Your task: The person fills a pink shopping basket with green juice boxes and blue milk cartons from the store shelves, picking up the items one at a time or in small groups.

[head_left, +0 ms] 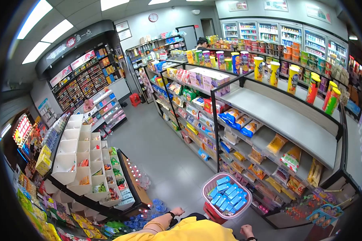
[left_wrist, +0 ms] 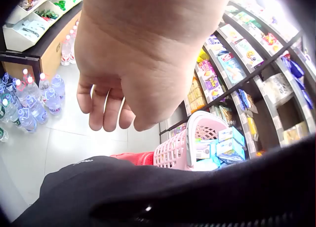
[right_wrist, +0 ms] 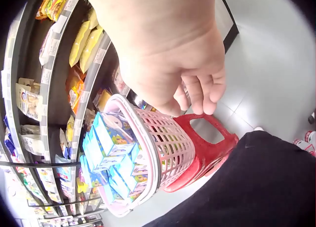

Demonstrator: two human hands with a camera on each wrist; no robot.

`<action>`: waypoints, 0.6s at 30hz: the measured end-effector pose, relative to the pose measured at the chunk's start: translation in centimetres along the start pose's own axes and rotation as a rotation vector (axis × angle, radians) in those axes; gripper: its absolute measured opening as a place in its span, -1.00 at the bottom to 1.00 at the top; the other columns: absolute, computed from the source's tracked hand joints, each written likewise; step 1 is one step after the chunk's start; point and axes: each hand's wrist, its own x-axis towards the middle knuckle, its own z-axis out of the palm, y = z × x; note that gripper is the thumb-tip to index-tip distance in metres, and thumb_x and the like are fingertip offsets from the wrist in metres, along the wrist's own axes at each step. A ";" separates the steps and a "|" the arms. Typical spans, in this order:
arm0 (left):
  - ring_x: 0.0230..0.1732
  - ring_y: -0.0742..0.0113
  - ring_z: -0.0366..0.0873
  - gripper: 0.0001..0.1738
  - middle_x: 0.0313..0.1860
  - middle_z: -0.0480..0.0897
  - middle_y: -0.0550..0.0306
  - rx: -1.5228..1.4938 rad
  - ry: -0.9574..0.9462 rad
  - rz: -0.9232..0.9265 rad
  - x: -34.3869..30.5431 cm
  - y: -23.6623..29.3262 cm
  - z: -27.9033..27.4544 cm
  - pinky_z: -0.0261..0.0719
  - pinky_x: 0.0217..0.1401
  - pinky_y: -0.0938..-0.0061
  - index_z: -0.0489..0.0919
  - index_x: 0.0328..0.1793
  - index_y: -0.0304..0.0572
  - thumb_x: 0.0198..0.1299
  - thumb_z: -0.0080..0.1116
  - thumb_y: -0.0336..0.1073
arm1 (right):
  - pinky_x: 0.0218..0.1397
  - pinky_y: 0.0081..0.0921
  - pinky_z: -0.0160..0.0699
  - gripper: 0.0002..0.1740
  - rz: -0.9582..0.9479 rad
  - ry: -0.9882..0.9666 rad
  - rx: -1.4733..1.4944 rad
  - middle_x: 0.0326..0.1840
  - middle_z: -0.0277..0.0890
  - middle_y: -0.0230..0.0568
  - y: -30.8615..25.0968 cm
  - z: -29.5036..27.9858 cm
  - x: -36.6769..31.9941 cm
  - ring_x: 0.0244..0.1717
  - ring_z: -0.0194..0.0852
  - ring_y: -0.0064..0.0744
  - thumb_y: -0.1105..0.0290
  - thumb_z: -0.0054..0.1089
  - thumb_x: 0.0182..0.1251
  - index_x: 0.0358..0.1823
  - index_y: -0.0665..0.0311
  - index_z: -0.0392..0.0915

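A pink plastic basket (head_left: 207,192) filled with several small blue boxes (head_left: 229,193) stands on a red stool (right_wrist: 210,147). To the left of it, my left hand (head_left: 177,211) hangs with nothing in it. The left wrist view has that hand (left_wrist: 131,83) with loosely bent fingers above the floor. My right hand (head_left: 247,231) is lowered on the basket's other side, near the shelf. In the right wrist view, the right hand (right_wrist: 173,74) overlaps the basket's edge, its fingers loosely curled around nothing.
To the right runs a shelf rack with a bare top board (head_left: 285,114) and bagged snacks (head_left: 276,143) below. Tiered white bins (head_left: 66,162) stand at the left. Bottles (head_left: 159,205) stand on the floor near my left hand. A person (head_left: 88,105) is at the far counter.
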 end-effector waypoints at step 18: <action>-0.09 -0.12 0.73 -0.51 -0.24 0.76 -0.18 0.095 0.018 0.209 7.8 7.2 -4.0 0.64 0.03 0.14 0.70 -0.16 -0.22 0.19 0.25 0.12 | -0.64 -0.51 0.51 -0.93 0.318 0.184 0.288 -0.53 0.54 -0.34 7.9 0.4 -6.8 -0.63 0.54 -0.47 0.38 0.15 0.39 -0.17 0.19 0.55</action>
